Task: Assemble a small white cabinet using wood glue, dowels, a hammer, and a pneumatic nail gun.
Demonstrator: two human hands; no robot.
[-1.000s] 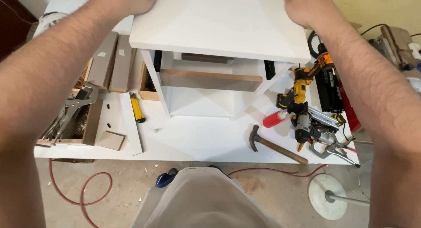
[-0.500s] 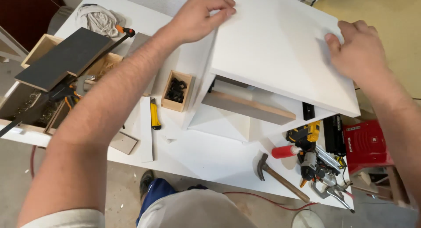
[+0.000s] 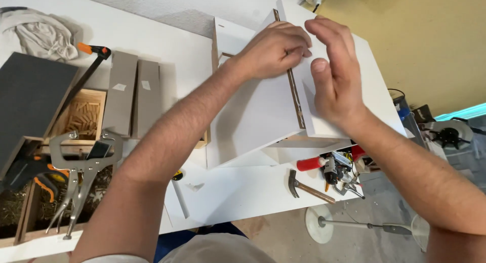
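I stand over the white worktop and both of my hands are on a white cabinet box that lies tilted on it. My left hand is curled, with the fingers bent down over the raw brown edge where two white panels meet, so it presses there more than it grips. My right hand is nearly flat and open, the palm on the right panel and the thumb pointing to the seam. The box looks already put together: I see the closed sides and one open end facing me, with a wooden rail inside. I judge that what is left is to bring this joint tight and to fix it, because the edge looks not covered yet. Near the box, at my right side, a hammer lies on the worktop, and just beside it a heap of tools with a red handle. At my left there are locking pliers, a wooden tray of dowels, two grey boards and a dark panel.
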